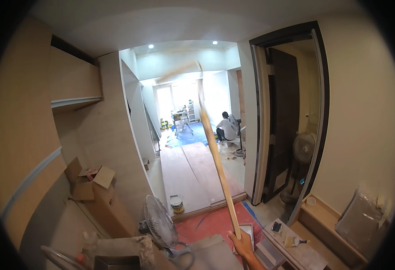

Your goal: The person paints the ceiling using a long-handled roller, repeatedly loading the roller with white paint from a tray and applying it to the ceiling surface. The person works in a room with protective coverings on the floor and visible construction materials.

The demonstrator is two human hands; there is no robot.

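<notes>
My right hand (242,245) comes in from the lower edge with its fingers wrapped round a long wooden pole (218,166). The pole slants up and away toward the ceiling. At its far end a thin bent frame carries a pale, motion-smeared paint roller (179,71), seen against the bright far room. Just behind my hand lies a light-coloured tray (247,231), partly hidden by the hand. My left hand is out of view.
A standing fan (158,220) and an open cardboard box (96,184) are at left. A paint bucket (176,204) sits near the floor boards (193,168). Brushes (294,241) lie on a bench at right, near a doorway (292,112). Far off, a person (226,127) sits low beside another fan.
</notes>
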